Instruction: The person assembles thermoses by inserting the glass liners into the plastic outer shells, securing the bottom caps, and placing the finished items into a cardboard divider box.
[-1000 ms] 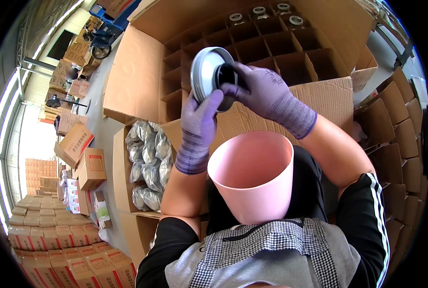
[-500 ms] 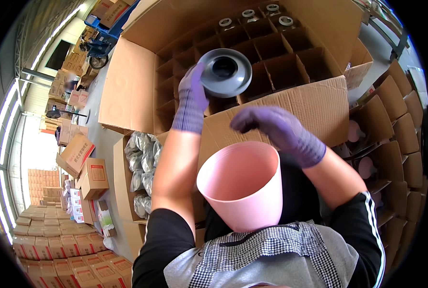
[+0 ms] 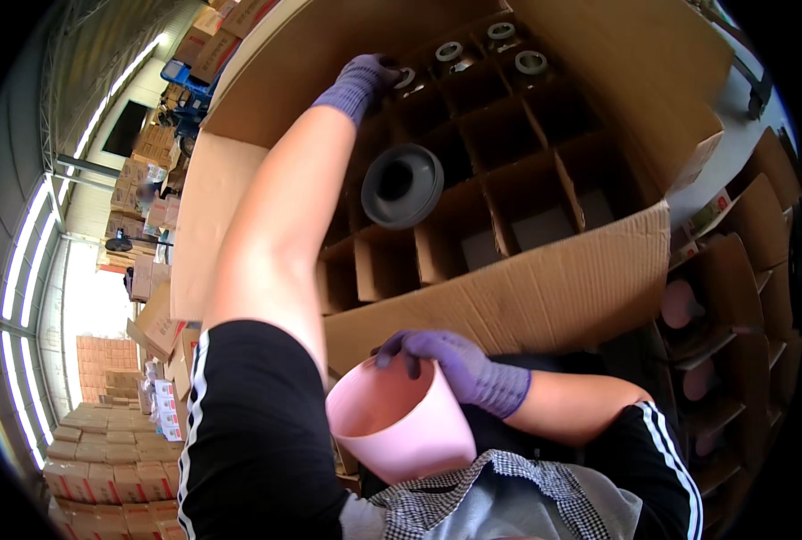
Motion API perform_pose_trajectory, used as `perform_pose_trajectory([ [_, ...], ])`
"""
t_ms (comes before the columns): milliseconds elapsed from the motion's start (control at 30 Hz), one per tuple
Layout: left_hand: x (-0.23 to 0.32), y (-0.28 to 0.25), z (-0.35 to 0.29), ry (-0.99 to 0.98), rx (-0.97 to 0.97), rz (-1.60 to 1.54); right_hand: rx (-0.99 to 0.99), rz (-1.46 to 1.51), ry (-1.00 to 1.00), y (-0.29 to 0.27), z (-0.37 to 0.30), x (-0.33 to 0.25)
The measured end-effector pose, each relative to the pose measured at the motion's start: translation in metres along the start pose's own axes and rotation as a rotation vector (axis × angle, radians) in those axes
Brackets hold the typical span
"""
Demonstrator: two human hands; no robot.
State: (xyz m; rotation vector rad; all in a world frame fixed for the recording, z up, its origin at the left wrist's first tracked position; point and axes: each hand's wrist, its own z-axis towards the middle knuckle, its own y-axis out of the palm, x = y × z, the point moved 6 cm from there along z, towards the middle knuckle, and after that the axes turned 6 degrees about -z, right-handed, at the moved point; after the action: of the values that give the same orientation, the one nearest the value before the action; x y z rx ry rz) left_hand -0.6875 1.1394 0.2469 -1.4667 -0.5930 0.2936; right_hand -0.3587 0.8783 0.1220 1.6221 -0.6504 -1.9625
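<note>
My left hand [image 3: 365,83], in a purple glove, reaches into the far left of a large divided carton [image 3: 545,270]. Its curled fingertips are at the ring-shaped mouth of a silver bottle [image 3: 405,78]; the bottle's body is hidden in its cell. My gloved right hand [image 3: 455,364] grips the rim of a pink bucket [image 3: 410,432], fingers hooked over the edge. The bucket stands tilted against my lap, its mouth upward. A grey round funnel-like piece [image 3: 423,196] with a dark central hole rests on the dividers nearer me, untouched.
More silver bottles [image 3: 501,34] occupy far cells of the carton. Open cartons [image 3: 734,306] with pink rounded parts [image 3: 682,304] stand at the right. Stacked boxes [image 3: 104,450] line the left side, and a blue vehicle [image 3: 185,99] is at the far left.
My left hand has left the grey piece and stretched farther into the carton, to a silver bottle. My right hand has come down and taken hold of the pink bucket's rim.
</note>
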Motion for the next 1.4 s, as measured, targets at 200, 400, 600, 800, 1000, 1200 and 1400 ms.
perform_pose_trajectory([
  [200,-0.026,0.085,0.088,0.305,-0.159,0.635,-0.026,-0.159,0.096,-0.016,0.017,0.012],
  [400,-0.091,0.061,0.092,0.024,0.202,0.355,-0.196,-0.173,0.062,-0.005,0.016,0.011],
  [600,-0.002,-0.097,-0.014,0.321,0.551,0.157,0.1,-0.345,-0.172,-0.01,-0.002,-0.035],
  [800,-0.012,-0.162,-0.201,0.26,0.286,-0.859,0.445,-0.164,-0.436,-0.051,-0.029,-0.122],
  [1000,0.003,-0.075,-0.349,-0.267,0.152,-1.486,0.392,-0.512,-0.703,-0.024,-0.069,-0.172],
  [1200,0.101,-0.07,-0.407,0.025,0.02,-1.243,0.508,-0.554,-0.57,-0.006,-0.129,-0.165],
  [1400,0.071,-0.074,-0.459,-0.065,0.209,-1.298,0.505,0.08,-0.5,-0.038,-0.156,-0.122],
])
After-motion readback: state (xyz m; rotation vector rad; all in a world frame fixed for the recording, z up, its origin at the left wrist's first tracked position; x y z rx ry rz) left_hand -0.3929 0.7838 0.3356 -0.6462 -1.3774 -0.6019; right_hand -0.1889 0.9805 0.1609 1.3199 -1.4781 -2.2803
